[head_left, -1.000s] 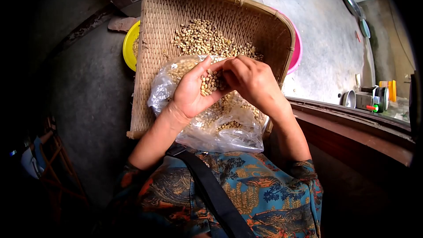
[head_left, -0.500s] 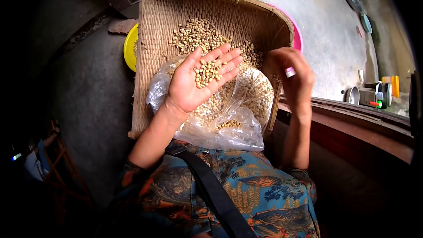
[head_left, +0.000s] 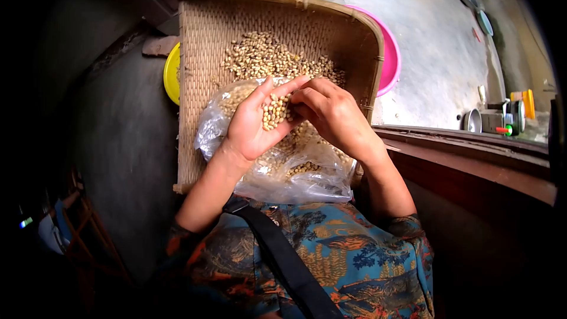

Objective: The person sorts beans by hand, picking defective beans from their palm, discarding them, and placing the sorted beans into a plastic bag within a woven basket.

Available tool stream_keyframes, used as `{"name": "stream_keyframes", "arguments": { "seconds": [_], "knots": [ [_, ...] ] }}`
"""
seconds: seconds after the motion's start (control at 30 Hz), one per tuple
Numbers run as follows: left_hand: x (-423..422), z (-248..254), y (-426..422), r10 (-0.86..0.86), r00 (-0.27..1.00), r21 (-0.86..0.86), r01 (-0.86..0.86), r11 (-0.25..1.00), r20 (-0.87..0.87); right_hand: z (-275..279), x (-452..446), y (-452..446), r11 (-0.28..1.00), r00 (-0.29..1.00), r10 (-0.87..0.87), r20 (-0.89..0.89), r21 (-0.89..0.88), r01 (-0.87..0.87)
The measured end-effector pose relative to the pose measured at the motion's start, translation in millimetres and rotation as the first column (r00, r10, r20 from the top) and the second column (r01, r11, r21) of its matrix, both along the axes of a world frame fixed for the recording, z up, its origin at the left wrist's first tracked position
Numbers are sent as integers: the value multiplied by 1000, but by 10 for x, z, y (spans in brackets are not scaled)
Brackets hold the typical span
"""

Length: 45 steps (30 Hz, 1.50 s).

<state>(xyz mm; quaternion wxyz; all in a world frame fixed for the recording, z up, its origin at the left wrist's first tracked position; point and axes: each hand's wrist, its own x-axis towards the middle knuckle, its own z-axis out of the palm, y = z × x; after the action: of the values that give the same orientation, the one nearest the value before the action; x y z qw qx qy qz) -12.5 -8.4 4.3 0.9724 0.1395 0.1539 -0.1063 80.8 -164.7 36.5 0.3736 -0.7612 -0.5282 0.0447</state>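
Note:
My left hand [head_left: 248, 121] is palm up, holding a small heap of pale yellow beans [head_left: 274, 113] in its hollow. Over that heap my right hand [head_left: 333, 112] is bent, thumb and fingertips drawn together at the beans. Whatever the right fingertips pinch is hidden. Below both hands a clear plastic bag [head_left: 266, 182] full of similar beans rests in a woven bamboo winnowing basket [head_left: 201, 41]. Toward the far side of the basket lies a loose pile of beans [head_left: 260, 56], some of them darker.
A yellow basin [head_left: 172, 74] shows at the basket's left, and a pink basin [head_left: 390, 59] at its right. A wooden ledge [head_left: 472, 162] runs along the right side. Farther off, a metal bowl [head_left: 472, 121] stands near other household items.
My right hand has come in from the right side to the beans in my left palm. The left fingers have curled inward a little. The view has shifted slightly.

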Motion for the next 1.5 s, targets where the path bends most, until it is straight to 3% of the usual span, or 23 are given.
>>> {"name": "stream_keyframes", "arguments": {
  "seconds": [0.03, 0.1, 0.13, 0.23, 0.37, 0.4, 0.53, 0.63, 0.7, 0.8, 0.87, 0.97, 1.03, 1.07, 1.27, 1.5],
  "knots": [
    [-13, -4, -10, -18, 1000, 0, 18, 1000, -1, -32, 21, -19, 1000, 999, 15, -37, -26, -16],
    [-31, -113, -4, -60, 998, 2, 60, 998, 6, -60, 12, -45, 991, 995, 33, 92, -134, -21],
    [-12, -204, 21, -87, 985, -146, 110, 983, 152, -89, -1, -55, 992, 990, 31, 140, -128, -13],
    [-11, -164, -35, -82, 996, -59, 85, 995, 43, -80, -67, -97, 989, 972, -15, 233, -139, 49],
    [15, -177, -30, -76, 992, -161, 91, 983, 101, 4, -82, -197, 984, 939, -95, 331, -115, 140],
    [46, -222, -41, -46, 974, -320, 117, 940, 221, 44, -29, -251, 978, 924, -167, 345, -59, 199],
    [61, 34, -34, 33, 999, -232, -26, 972, 27, 188, 451, -572, 846, 743, -527, 412, 173, 504],
    [76, 35, -12, 53, 997, -258, -38, 965, 53, -2, 819, -827, 704, 607, -653, 453, 68, 706],
    [97, 39, 10, 69, 996, -265, -51, 963, 58, -76, 817, -817, 716, 578, -634, 514, 108, 690],
    [121, 35, 50, 103, 993, -286, -81, 955, 62, 27, 511, -644, 837, 799, -545, 254, 213, 504],
    [178, 64, 36, 131, 990, -304, -107, 947, 60, 92, 296, -555, 867, 880, -472, 51, 209, 453],
    [216, 56, 79, 166, 982, -309, -132, 942, 85, 38, 68, -415, 884, 917, -374, -141, 244, 399],
    [230, 78, 93, 179, 979, -308, -143, 941, 94, 68, -43, -376, 910, 905, -335, -263, 157, 382],
    [222, 72, 104, 191, 977, -297, -156, 942, 93, -21, -58, -352, 913, 925, -299, -234, 213, 349],
    [217, 36, 86, 194, 974, -292, -153, 944, 116, -81, -226, -188, 938, 919, -243, -310, 169, 304],
    [209, -11, 14, 153, 973, -166, -125, 978, 170, -96, -313, 11, 953, 966, -224, -131, 176, 245]
  ]
}}
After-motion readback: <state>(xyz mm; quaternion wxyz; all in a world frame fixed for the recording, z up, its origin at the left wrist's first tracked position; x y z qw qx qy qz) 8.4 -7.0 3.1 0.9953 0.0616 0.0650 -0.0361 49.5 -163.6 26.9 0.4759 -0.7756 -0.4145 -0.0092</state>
